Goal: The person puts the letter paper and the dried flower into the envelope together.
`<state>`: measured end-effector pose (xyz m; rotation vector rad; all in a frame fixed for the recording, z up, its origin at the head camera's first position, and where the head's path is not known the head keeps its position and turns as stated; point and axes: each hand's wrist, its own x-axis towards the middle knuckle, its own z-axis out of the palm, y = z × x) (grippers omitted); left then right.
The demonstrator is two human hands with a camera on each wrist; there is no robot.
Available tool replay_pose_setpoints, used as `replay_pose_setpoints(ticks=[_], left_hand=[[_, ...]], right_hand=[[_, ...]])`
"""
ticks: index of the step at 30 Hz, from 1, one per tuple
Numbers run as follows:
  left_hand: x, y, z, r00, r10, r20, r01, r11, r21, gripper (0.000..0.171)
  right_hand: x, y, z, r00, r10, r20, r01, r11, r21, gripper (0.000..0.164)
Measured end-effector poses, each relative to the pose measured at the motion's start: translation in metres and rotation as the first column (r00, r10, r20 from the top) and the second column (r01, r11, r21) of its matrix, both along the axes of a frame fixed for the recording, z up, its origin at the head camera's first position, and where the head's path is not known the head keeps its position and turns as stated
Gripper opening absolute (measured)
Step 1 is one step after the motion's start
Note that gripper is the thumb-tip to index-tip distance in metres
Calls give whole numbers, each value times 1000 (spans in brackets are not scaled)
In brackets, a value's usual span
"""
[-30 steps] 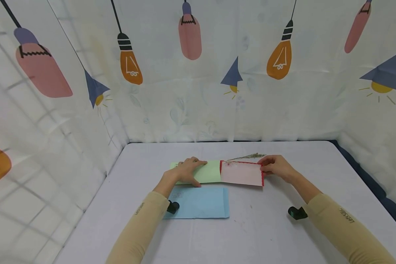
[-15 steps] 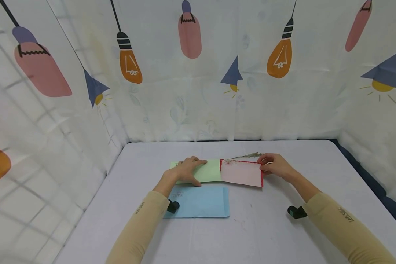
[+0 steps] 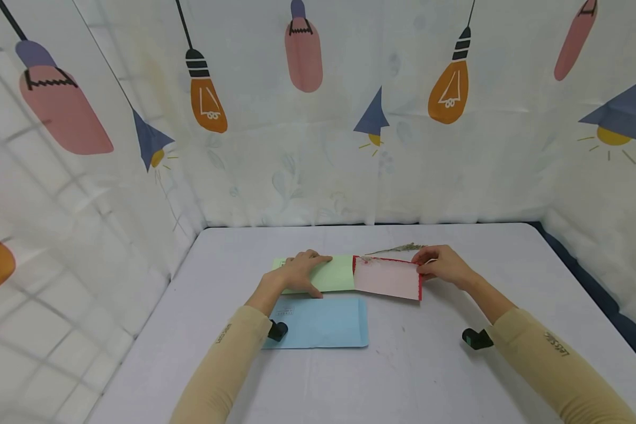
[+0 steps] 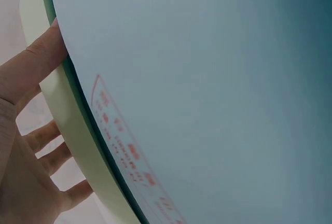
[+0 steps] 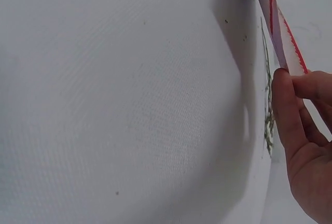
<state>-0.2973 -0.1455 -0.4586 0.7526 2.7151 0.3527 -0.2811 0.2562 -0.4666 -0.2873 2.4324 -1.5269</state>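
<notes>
My left hand [image 3: 297, 273] lies with spread fingers on a pale green envelope [image 3: 340, 272], pressing it on the table. In the left wrist view the thumb [image 4: 37, 60] reaches the near edge of that envelope. A pinkish-white card [image 3: 384, 278] with red edging extends from the envelope's right end. My right hand [image 3: 445, 266] pinches the card's right end between thumb and fingers. In the right wrist view the card [image 5: 277, 35] stands raised above the tabletop, its folded layers and red border showing at the fingertips.
A light blue envelope [image 3: 320, 325] lies in front of the green one, below my left wrist. Behind the card is a thin dried plant sprig [image 3: 403, 248]. White cloth covers the table [image 3: 403, 371]. A curtain printed with lamps [image 3: 318, 165] hangs at the back.
</notes>
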Motion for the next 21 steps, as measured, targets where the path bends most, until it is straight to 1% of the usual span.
replay_pose_setpoints(ticks=[9,13,15,21], left_hand=[[1,0,1,1000,7,9,-7,1000,2,97],[0,1,1,1000,3,-4,-3,1000,-3,97],[0,1,1,1000,1,-8,-1,1000,-2,97],[0,2,2,1000,5,4,-5,1000,2,98]], right_hand=[[-3,-1,-3,1000,-4,22,3,999,44,23],[-3,-4,0,1000,-5,10,4,998,66,24],[-3,-6,3,1000,-18,14,17,998,67,25],[-1,-7,4,999,-37,32,34,996,77,30]])
